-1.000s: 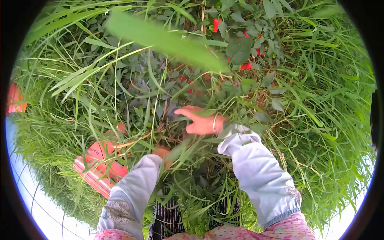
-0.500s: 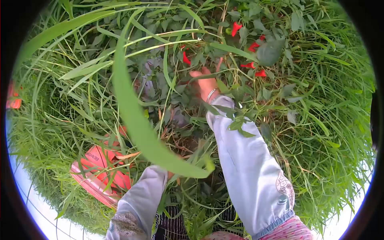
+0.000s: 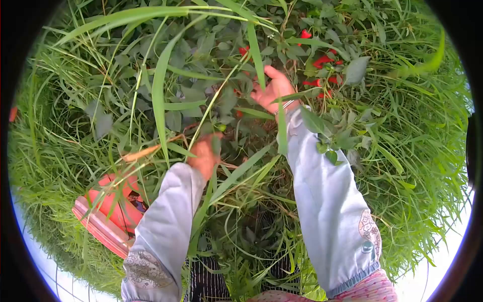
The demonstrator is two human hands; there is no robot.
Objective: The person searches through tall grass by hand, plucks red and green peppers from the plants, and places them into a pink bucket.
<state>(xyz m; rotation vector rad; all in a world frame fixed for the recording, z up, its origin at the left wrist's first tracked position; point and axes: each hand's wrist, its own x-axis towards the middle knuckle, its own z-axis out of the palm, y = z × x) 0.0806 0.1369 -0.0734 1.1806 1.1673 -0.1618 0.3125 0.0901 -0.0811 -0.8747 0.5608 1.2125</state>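
Red peppers beyond the right hand, both hands low in the growth

Outdoors. Ground thickly covered with long grass (image 3: pixel 402 166) and darker leafy plants (image 3: pixel 201 45); brown dry stems show between the hands. A pale surface (image 3: pixel 37 251) crossed by thin dark lines shows at the lower left edge.

Red peppers (image 3: pixel 322 61) hang among leaves, mostly just beyond and to the right of the right hand (image 3: pixel 275 90); one farther out, another beyond it to the left. Long axes vary: one near the right hand lies roughly sideways, one above it slants up to the right. Tips partly hidden by leaves; exact pointing cannot be told for most.

Right hand: open, palm partly showing, fingers loosely bent, grass blade across them. Left hand (image 3: pixel 205 155): nearer the body, blurred, among stems and blades; grip cannot be told.

Outward from the left hand, near the left sleeve (image 3: pixel 168 221), a red container (image 3: pixel 103 239) sits tilted in the grass, rim slanting down to the right.

Count: at least five peppers, clustered, so no exact number. Two hands, two pale sleeves, one container. Bracelet (image 3: pixel 288 104) on the right wrist. Two striped trouser legs (image 3: pixel 207 279) below the hands.
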